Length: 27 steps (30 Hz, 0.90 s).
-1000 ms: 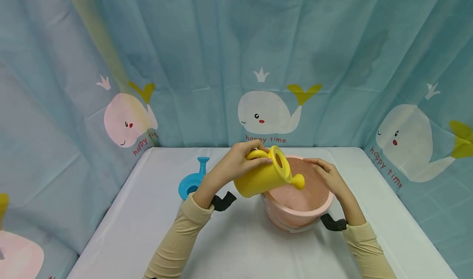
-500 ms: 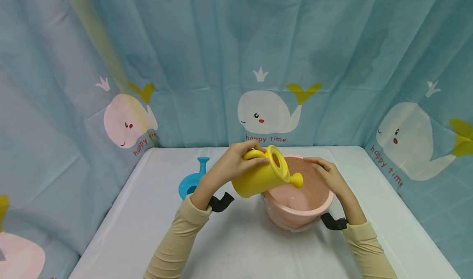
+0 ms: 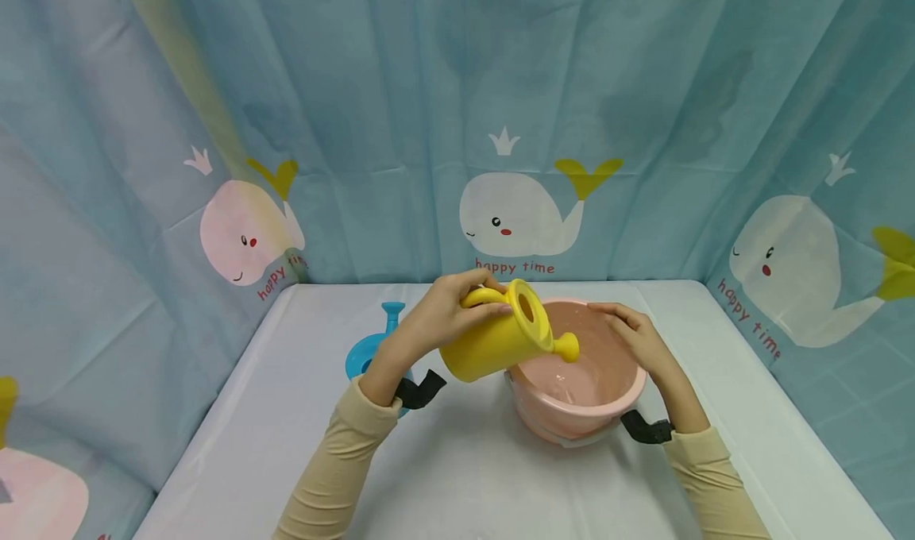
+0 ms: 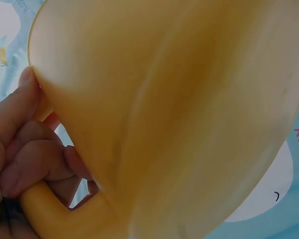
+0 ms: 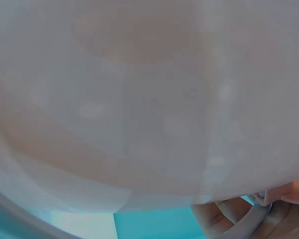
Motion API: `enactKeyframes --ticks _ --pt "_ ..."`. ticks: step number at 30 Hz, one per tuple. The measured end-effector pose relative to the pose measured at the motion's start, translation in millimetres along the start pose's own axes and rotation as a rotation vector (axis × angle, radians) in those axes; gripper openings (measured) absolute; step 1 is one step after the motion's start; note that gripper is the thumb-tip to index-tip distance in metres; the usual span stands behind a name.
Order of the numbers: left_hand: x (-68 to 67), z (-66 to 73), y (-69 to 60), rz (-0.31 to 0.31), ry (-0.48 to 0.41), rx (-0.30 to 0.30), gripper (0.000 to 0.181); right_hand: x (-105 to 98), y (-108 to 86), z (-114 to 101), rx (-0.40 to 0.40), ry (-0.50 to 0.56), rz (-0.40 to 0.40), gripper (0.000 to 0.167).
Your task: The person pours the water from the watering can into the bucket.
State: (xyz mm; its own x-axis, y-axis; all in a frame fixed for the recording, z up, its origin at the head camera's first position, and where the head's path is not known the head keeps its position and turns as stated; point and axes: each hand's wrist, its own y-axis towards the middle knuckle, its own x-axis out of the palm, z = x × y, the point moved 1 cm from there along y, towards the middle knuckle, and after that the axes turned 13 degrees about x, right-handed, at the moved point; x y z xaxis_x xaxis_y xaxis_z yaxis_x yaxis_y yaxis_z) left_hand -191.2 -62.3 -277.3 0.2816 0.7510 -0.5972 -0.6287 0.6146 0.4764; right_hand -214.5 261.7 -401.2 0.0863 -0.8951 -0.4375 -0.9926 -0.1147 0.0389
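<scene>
I see the left hand (image 3: 450,310) gripping the can (image 3: 493,345) by its handle (image 3: 482,295), spout (image 3: 567,348) over the bucket (image 3: 561,425), whose rim (image 3: 596,410) the right hand (image 3: 641,341) grips, presumably for stability.

White counter (image 3: 457,484) is carrying two items directly, smooth top, running out of view at 6 o'clock. Pink bucket (image 3: 565,425) is standing upright at about 2 o'clock of the middle, its pale handle (image 3: 581,443) hanging low on the 6 o'clock side. Blue watering can (image 3: 363,347) is sitting at 10 o'clock, partly hidden, spout (image 3: 392,311) pointing roughly to 12. The two are resting well apart.
</scene>
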Motion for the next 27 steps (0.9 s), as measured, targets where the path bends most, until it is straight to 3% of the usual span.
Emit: enactKeyframes --ticks 8,27 --pt "-9.0 3.9 2.5 -0.044 0.038 0.014 0.020 -0.6 0.4 -0.4 -0.003 0.007 0.000 0.035" --pt "-24.8 20.9 22.3 -0.222 0.218 0.129 0.019 -0.4 0.6 0.1 -0.062 0.015 0.011 0.034"
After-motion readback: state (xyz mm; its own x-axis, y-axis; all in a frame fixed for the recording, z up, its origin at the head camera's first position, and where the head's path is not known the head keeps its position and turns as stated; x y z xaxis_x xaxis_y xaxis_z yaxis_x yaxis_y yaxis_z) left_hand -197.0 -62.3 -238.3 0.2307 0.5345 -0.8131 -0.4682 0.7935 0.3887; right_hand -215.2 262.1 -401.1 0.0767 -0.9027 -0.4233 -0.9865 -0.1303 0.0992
